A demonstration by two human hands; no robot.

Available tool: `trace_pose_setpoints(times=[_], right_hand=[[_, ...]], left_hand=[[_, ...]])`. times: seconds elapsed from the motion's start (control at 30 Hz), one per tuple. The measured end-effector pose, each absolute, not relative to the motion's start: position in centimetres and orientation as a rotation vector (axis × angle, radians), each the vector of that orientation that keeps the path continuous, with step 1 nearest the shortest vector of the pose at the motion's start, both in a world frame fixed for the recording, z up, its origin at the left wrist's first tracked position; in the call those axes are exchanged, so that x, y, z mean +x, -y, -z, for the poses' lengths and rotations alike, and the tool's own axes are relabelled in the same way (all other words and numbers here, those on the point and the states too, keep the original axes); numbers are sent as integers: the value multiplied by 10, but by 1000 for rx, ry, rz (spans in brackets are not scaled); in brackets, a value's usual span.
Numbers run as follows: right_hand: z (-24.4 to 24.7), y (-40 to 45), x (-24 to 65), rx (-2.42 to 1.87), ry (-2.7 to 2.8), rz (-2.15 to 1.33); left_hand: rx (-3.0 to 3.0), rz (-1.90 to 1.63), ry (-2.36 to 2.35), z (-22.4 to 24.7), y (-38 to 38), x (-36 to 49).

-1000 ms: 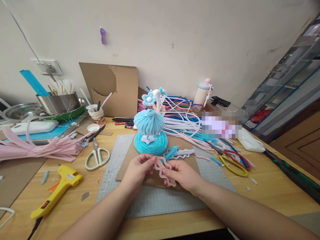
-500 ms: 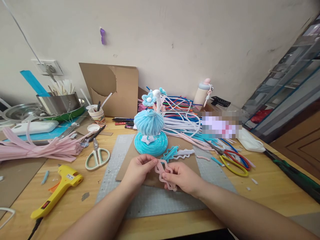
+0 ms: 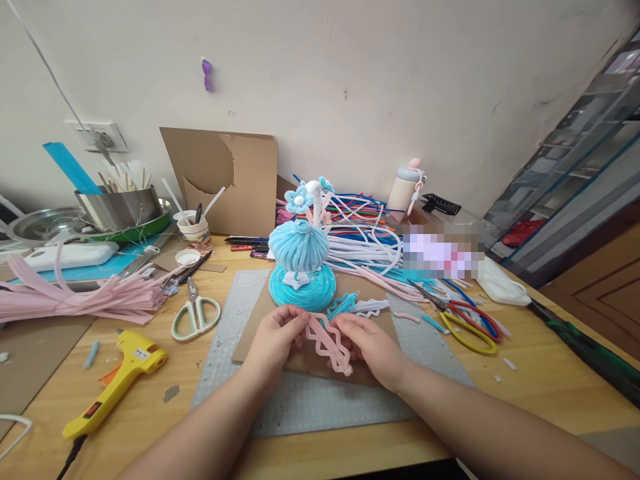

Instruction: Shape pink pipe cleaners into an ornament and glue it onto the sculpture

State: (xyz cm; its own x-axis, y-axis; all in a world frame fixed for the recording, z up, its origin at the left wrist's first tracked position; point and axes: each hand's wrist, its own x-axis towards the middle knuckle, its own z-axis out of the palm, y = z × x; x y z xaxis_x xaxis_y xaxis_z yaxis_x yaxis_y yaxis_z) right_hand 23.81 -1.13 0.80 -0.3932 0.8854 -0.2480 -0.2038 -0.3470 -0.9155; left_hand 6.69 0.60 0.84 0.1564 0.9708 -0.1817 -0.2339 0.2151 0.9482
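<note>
Centrally, just in front of a ruffled blue chenille ornament (image 3: 299, 247), a pink zigzag chenille piece (image 3: 327, 343) sits between the person's two hands, raised over a cardboard sheet (image 3: 250, 343) on a grey cutting mat (image 3: 220, 373). Its long axis slants from the left hand (image 3: 275, 343) down to the right and toward the wearer. The left thumb and fingers pinch its upper end; the lower end extends free, nearer the right hand (image 3: 370, 347). That hand curls against the piece's right edge, though whether it grips or only steadies cannot be told. Just beyond the right fingers lie a blue zigzag piece (image 3: 343, 305) and a white zigzag piece (image 3: 375, 307). On the tabletop (image 3: 200, 420), well to the left, rest white-handled scissors (image 3: 193, 301) and a yellow glue gun (image 3: 133, 360).
</note>
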Motion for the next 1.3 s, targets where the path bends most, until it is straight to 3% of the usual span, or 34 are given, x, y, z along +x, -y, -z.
trace_pose_setpoints(times=[0.47, 0.63, 0.77, 1.07, 1.3], right_hand=[[-3, 12, 237, -1139, 1182, -1878], [-6, 14, 237, -1065, 1184, -1977], [-6, 11, 238, -1091, 1239, -1859], [2, 6, 241, -1067, 1273, -1722], [3, 8, 240, -992, 1237, -1802]], left_hand=[[865, -1014, -968, -12, -2, 72], [799, -1171, -1045, -17, -6, 66], [757, -1264, -1032, -18, -7, 64], [880, -911, -807, -13, 1, 71], [960, -854, -669, -20, 3, 72]])
